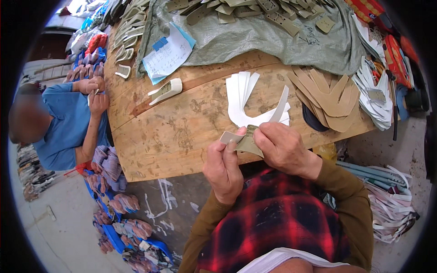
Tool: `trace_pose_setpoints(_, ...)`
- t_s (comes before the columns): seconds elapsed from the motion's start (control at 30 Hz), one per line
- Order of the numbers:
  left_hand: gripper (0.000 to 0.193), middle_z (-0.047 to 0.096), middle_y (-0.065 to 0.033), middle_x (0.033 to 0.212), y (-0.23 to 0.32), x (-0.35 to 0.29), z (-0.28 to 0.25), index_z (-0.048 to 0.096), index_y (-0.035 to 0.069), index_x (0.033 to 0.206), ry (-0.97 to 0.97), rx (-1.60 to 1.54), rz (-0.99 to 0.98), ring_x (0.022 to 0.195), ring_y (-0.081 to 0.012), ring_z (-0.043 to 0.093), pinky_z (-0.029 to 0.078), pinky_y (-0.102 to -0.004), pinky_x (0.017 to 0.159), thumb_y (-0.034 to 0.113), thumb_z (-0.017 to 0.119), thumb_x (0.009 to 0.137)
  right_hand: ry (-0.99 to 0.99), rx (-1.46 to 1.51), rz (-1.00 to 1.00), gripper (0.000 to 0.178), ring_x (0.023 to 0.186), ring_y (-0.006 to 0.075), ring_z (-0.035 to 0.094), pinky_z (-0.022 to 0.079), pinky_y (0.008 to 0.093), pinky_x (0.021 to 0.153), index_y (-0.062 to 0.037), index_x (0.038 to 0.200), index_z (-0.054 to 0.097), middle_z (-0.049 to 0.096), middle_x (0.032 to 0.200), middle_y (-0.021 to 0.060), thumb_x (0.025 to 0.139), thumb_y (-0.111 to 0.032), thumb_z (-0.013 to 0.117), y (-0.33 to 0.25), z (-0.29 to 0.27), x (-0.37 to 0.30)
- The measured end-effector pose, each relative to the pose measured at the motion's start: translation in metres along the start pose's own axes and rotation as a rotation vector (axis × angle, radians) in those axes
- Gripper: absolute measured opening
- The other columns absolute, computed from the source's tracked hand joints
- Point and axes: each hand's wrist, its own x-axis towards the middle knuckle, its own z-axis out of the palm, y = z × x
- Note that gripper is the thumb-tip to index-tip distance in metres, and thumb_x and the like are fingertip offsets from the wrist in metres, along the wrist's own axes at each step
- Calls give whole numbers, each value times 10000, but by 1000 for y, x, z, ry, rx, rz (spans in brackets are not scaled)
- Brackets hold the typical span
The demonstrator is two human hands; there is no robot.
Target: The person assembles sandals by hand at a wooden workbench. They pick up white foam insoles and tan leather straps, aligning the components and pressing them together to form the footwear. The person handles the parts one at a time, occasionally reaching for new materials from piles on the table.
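Observation:
Between my two hands, just above the table's near edge, is a small flat olive piece (249,142) with a pale beige flap at its left end. My left hand (223,170) is closed, pinching that flap between thumb and fingers. Closed on the upper right edge of the olive part is my right hand (287,149), its fingertips partly hidden. Right behind the hands lie several white U-shaped cut pieces (234,102), fanned out and overlapping. One pointed white arm rises beside my right knuckles. A cream and olive curved piece (166,91) lies apart, farther left.
On the wooden table (182,141) are brown U-shaped sheets (330,100) at right and a handwritten paper (166,54) at back. A grey-green sack (255,41) bears heaped olive pieces (282,20). A blue-shirted person (63,123) sits left, holding something small. Pale strips (391,209) hang lower right.

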Motion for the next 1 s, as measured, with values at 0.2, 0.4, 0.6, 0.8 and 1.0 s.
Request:
trace_pose_setpoints(0.2, 167, 667, -175, 1139, 0, -3, -2, 528, -50, 1068, -58, -71, -126, 1018, -134, 587, 459, -279, 894, 59, 408, 1027, -26, 12, 34, 137, 680, 186, 567, 478, 315, 574, -41, 870, 510, 468, 784, 61, 780, -108, 588, -2, 5, 1)
trace_pose_setpoints(0.4, 217, 653, -197, 1170, -4, -7, 1, 549, -52, 1130, -68, -13, -50, 1100, -185, 595, 458, -310, 945, 72, 404, 1027, -89, -2, 61, 138, 673, 182, 566, 470, 319, 559, -47, 867, 499, 459, 784, 62, 786, -116, 588, -5, 2, 3)
trace_pose_setpoints(0.6, 289, 648, -166, 1189, -6, 2, -4, 569, -60, 1199, -162, -581, -240, 1098, -209, 607, 470, -341, 963, 149, 516, 1007, -190, 208, 196, 190, 700, 282, 579, 485, 374, 599, -21, 929, 517, 502, 817, 118, 775, -51, 623, -3, -10, 3)
trace_pose_setpoints(0.8, 200, 588, -23, 949, -4, 12, -6, 643, -23, 1040, -181, -747, -345, 887, -107, 544, 423, -234, 806, 159, 584, 982, -262, 748, 345, 287, 800, 390, 597, 479, 460, 673, 14, 1106, 526, 575, 905, 189, 846, -74, 610, -11, -36, 27)
trace_pose_setpoints(1.0, 180, 538, 21, 851, -8, 32, -7, 588, 3, 860, -179, -524, -264, 728, -59, 476, 387, -214, 634, 135, 573, 983, -354, 689, 333, 319, 807, 403, 590, 472, 459, 676, 7, 1135, 506, 574, 897, 201, 850, -87, 614, -13, -28, 19)
